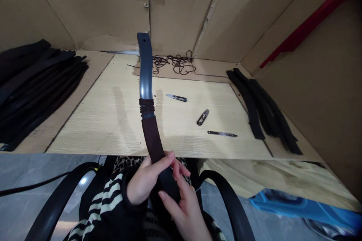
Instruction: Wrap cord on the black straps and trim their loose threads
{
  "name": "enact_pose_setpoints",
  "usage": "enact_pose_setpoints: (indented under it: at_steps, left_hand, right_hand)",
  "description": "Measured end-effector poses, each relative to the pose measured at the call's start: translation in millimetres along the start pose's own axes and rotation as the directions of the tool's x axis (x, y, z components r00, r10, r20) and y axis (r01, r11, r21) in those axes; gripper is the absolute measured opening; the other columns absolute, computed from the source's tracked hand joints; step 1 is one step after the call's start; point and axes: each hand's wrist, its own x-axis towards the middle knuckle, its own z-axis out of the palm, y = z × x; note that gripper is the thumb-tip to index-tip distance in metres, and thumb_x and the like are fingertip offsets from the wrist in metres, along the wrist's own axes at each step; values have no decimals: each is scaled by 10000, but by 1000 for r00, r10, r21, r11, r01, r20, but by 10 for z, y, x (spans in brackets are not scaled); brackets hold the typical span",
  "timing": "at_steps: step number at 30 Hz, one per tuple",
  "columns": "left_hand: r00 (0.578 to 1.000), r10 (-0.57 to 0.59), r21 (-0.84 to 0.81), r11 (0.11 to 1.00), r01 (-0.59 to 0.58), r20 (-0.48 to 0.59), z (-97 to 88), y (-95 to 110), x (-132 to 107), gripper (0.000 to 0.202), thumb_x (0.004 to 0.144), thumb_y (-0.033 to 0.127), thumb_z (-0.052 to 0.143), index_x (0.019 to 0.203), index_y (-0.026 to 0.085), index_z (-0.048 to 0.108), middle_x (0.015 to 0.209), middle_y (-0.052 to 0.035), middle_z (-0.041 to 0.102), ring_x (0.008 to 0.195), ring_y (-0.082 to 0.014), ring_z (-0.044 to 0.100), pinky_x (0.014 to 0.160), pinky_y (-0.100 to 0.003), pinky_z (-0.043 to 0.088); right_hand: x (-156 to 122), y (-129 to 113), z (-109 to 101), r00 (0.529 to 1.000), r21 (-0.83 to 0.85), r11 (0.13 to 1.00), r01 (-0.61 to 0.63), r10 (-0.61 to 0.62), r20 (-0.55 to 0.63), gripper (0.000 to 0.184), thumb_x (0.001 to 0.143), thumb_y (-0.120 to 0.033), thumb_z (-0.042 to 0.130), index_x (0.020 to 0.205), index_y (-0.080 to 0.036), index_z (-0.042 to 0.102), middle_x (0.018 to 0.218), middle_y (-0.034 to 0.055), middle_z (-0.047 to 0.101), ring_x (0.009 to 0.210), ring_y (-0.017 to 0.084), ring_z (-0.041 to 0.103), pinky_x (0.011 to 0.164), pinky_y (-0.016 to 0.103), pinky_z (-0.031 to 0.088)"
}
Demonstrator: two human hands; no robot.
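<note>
Both hands pinching the curved strip [147, 94]: left hand [143, 182] gripping the dark sleeve [154, 141], right hand [183, 205] supporting below. Best kept taut, sleeve edges squared while sliding.

Cardboard walls [85, 3] enclose a pale wooden tabletop [113, 120] above a grey glossy floor [17, 173].

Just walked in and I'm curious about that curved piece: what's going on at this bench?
A person holds a long curved grey strip upright in front of the bench, gripping its lower end with the left hand and the right hand. A dark fabric sleeve covers the strip's lower part and is bunched at its top edge. On the wooden bench lie two thread snips, a thin blade, loose dark thread, and stacks of black strips at both sides.
</note>
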Motion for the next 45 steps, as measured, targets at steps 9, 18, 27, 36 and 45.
enact_pose_setpoints:
  at_steps: [9,18,27,36,45]
  left_hand:
    - [992,108,64,992,-113,69,-114,9,-19,422,774,538,672,922,145,708,984,-134,722,958,-271,648,882,-368,483]
    - [891,293,-87,936,-342,-348,-139,391,24,348,763,507,700,726,169,627,709,-27,686,658,-152,640,695,-260,512]
    - [926,321,-466,800,-378,-200,-76,397,-75,307,786,249,663,628,192,406,472,104,236,397,-43,222,519,-195,411]
    - [888,448,-411,793,-450,-107,-282,601,-142,349,821,322,628,601,197,387,423,108,165,347,-48,169,494,-203,424]
    - [915,395,-413,822,-393,-84,-115,366,-22,591,563,492,852,1008,214,581,842,-11,639,741,-167,627,719,-314,553]
  right_hand:
    - [32,-105,-35,1000,-81,996,-26,25,-16,382,877,-407,585,1204,-211,594,1019,86,700,820,208,665,696,266,539]
    - [36,-139,-4,971,-413,883,221,-237,13,193,917,-311,548,1015,-167,633,750,50,715,627,197,668,581,278,492]
    - [44,-270,-97,975,-226,964,143,-98,199,469,878,-288,589,1339,-251,513,1078,45,704,907,197,681,775,261,532]
    - [-58,-241,-43,985,-227,965,128,-98,140,318,927,-462,473,1093,-231,615,855,19,725,713,183,664,642,246,483]
    - [-88,-68,-57,990,-308,946,103,-128,-61,331,924,-489,490,1106,-245,619,875,17,730,754,167,681,656,210,518]
